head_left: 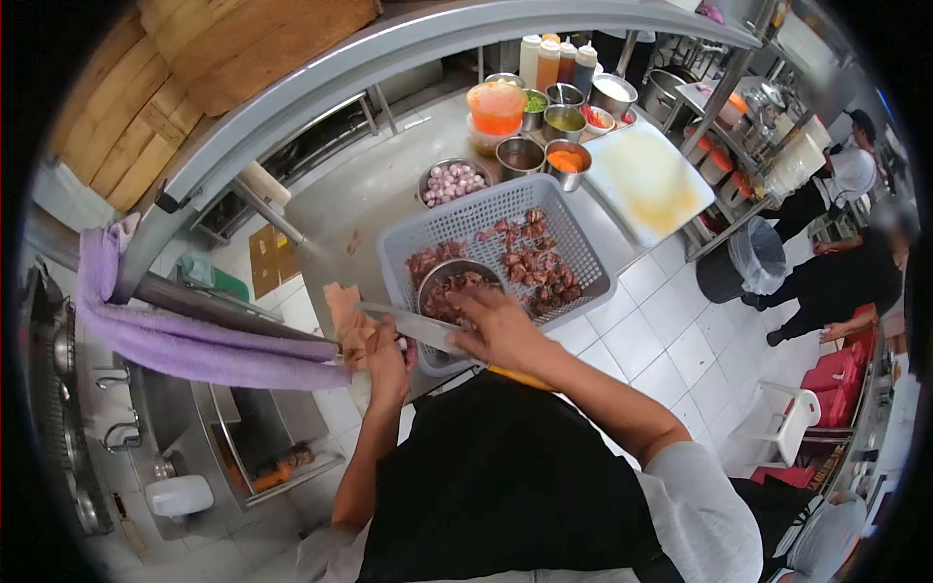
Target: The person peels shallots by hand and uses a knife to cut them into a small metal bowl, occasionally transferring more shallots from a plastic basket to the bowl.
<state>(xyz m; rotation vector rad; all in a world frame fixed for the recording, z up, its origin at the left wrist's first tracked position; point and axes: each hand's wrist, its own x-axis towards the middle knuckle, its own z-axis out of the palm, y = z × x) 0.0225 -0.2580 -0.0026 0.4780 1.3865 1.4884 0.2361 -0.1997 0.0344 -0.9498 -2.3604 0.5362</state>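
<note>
Beside the basket (583, 243), the right hand (505, 328) grips the knife (408, 325); the left hand (386, 358) pinches the meat (345, 316). Best keep fingertips tucked, blade angled away.

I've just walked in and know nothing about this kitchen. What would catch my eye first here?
The grey basket of dark meat pieces in the middle of the steel counter stands out first, with a metal bowl of meat in its near corner. Just in front, the right hand holds a knife pointing toward the left hand, which grips a pale piece of meat. A purple towel hangs at the left.
</note>
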